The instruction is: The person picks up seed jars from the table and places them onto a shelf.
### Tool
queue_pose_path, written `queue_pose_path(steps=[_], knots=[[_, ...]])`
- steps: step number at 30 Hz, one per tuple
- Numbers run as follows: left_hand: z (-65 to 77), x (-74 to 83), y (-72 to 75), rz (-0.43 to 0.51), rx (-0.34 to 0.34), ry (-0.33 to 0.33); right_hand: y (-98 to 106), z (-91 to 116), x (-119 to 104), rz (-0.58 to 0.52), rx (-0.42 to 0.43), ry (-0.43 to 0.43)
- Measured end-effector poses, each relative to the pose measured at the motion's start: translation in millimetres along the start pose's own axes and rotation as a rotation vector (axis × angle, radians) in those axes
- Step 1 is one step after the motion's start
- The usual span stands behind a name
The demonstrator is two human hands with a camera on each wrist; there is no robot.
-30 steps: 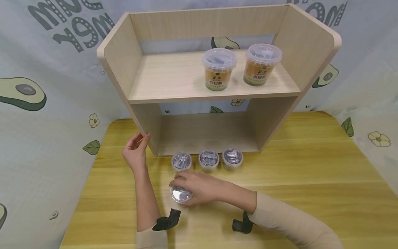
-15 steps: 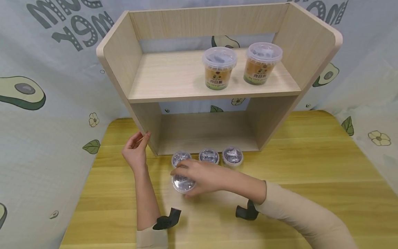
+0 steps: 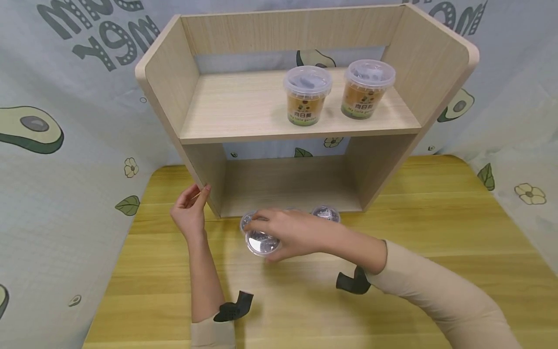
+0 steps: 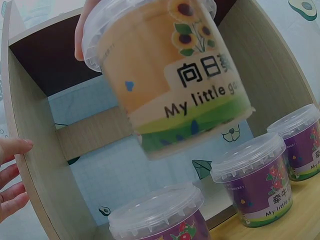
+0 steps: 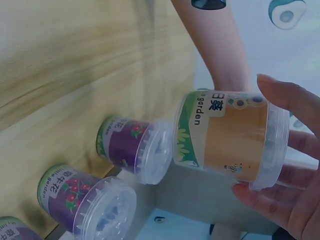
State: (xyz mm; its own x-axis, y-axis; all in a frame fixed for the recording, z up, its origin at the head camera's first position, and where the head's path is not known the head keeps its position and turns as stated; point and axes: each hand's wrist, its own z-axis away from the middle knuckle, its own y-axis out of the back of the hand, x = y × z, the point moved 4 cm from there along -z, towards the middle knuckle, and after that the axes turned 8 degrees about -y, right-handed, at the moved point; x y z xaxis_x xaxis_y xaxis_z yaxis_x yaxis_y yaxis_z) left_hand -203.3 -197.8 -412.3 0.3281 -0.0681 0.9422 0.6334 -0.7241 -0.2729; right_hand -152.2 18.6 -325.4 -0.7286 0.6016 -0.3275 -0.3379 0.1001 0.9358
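My right hand (image 3: 294, 232) holds a clear-lidded plastic cup with an orange sunflower label (image 5: 232, 137), fingers and thumb around its lid. In the head view only the cup's lid (image 3: 263, 245) shows, partly under the hand. The cup hangs above and in front of several purple-labelled cups (image 4: 257, 187) standing along the shelf unit's front; in the head view, the hand covers part of this row. My left hand (image 3: 190, 213) pinches the front edge of the left side panel (image 4: 37, 185) of the wooden shelf unit (image 3: 301, 138).
Two orange-labelled cups (image 3: 306, 97) stand on the upper board, towards its right side. The shelf unit stands on a yellow wood-grain table (image 3: 436, 228). Behind hangs a pale cloth (image 3: 78, 203) printed with avocados.
My right hand has carried the orange-labelled cup away from me and slightly right, over the purple-labelled row. The left hand has kept its place on the panel.
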Motion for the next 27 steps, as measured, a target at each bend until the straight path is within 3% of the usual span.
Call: queue_pose_path(steps=[11, 27], knots=[[1.2, -0.3, -0.1, -0.010, -0.012, 0.012, 9, -3, 0, 0.011, -0.008, 0.065], [2.1, 2.5, -0.5, -0.020, -0.008, 0.006, 63, -12, -8, 0.093, -0.079, 0.074]])
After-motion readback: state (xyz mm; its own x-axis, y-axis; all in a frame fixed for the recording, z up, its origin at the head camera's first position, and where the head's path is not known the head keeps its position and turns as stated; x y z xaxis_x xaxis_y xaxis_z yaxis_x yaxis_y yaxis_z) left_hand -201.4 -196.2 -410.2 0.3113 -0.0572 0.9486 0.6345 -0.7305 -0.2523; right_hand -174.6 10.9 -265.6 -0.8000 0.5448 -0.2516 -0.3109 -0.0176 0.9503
